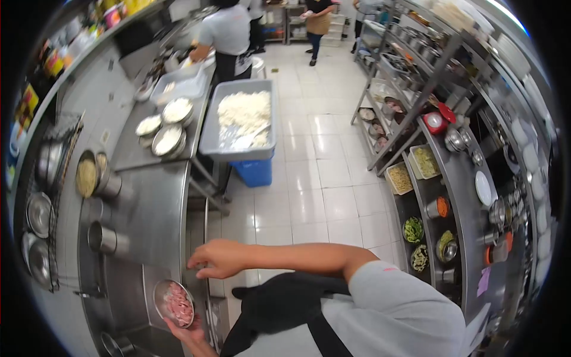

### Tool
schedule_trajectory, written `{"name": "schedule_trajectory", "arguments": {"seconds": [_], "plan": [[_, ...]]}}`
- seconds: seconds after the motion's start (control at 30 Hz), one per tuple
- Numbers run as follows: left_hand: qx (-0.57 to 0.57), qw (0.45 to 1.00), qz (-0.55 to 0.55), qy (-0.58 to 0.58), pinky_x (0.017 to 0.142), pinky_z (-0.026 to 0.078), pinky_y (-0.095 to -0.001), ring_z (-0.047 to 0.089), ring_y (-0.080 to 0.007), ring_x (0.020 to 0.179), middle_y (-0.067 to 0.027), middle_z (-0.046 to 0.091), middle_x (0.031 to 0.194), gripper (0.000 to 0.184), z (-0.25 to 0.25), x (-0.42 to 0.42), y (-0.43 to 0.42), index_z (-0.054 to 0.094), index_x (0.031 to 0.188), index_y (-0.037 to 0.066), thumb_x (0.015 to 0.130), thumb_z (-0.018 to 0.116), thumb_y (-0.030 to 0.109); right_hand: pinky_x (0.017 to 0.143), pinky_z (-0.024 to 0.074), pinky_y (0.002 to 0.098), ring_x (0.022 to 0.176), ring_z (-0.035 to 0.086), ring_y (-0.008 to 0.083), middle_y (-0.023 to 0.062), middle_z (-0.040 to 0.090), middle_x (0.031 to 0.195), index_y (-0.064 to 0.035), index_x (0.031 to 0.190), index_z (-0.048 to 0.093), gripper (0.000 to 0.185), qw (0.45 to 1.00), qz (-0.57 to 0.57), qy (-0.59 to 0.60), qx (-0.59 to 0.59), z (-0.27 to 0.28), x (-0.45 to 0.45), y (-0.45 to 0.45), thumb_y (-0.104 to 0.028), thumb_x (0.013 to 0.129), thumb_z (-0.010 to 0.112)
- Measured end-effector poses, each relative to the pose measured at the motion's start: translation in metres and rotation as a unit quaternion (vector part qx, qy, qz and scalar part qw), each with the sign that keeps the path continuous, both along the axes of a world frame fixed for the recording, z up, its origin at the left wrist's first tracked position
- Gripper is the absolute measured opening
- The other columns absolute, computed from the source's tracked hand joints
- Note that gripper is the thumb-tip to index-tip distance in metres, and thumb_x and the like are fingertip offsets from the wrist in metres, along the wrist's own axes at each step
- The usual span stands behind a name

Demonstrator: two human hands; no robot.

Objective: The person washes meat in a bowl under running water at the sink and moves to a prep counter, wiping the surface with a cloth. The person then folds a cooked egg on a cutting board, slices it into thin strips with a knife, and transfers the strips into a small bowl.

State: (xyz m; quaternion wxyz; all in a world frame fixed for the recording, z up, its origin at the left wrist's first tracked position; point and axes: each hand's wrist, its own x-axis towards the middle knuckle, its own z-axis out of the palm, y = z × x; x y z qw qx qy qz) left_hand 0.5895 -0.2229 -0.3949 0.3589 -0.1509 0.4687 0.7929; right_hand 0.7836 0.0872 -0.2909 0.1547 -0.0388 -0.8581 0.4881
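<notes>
While a bowl (159,302) of meat (179,303), already in pieces but uncooked, is gripped by the left hand (191,335), the right hand (221,258) is extended nearby, fingers parted, empty.

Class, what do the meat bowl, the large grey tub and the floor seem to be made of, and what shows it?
Meat bowl: shiny silver-grey metal, probably stainless steel; its thin rim catches the light.
Large grey tub: smooth plastic, judging by its even colour and thick, rounded rim.
Floor: glossy pale tiles, perhaps ceramic; grout lines and reflections show.
</notes>
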Motion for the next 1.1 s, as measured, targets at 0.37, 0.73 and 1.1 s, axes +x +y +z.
{"name": "schedule_trajectory", "arguments": {"seconds": [0.37, 0.73, 1.1], "plan": [[0.08, 0.963, -0.245, -0.074, 0.108, 0.049, -0.0544, 0.056, -0.0341, 0.134, -0.0115, 0.053, 0.153, 0.081, 0.031, 0.107, 0.199, 0.043, 0.158, 0.015, 0.1, 0.042, 0.071, 0.081, 0.0595, 0.0408, 0.094, 0.074, 0.0296, 0.0163, 0.076, 0.112, -0.0027, 0.122, 0.073, 0.034, 0.985, -0.112, 0.097, -0.085, 0.072, 0.179, 0.08, -0.026, 0.097, 0.073], [0.116, 0.907, -0.403, -0.047, 0.112, 0.045, -0.0586, 0.052, -0.0391, 0.14, -0.0122, 0.05, 0.158, 0.082, -0.028, 0.131, 0.407, 0.043, 0.158, 0.015, 0.1, 0.038, 0.072, 0.064, 0.0618, 0.0381, 0.09, 0.075, 0.0242, 0.0177, 0.073, 0.121, -0.003, 0.129, 0.068, 0.055, 0.848, -0.319, -0.333, -0.26, -0.11, 0.265, 0.344, -0.051, 0.106, 0.055], [0.095, 0.821, -0.557, -0.088, 0.119, 0.039, -0.061, 0.047, -0.0418, 0.145, -0.0179, 0.047, 0.16, 0.077, -0.011, 0.227, 0.683, 0.04, 0.158, 0.006, 0.107, 0.037, 0.064, 0.07, 0.0564, 0.0442, 0.074, 0.067, 0.022, 0.0153, 0.078, 0.103, -0.0057, 0.123, 0.07, 0.049, 0.583, -0.42, -0.522, -0.46, -0.349, 0.62, 0.007, -0.046, 0.096, 0.069]]}}
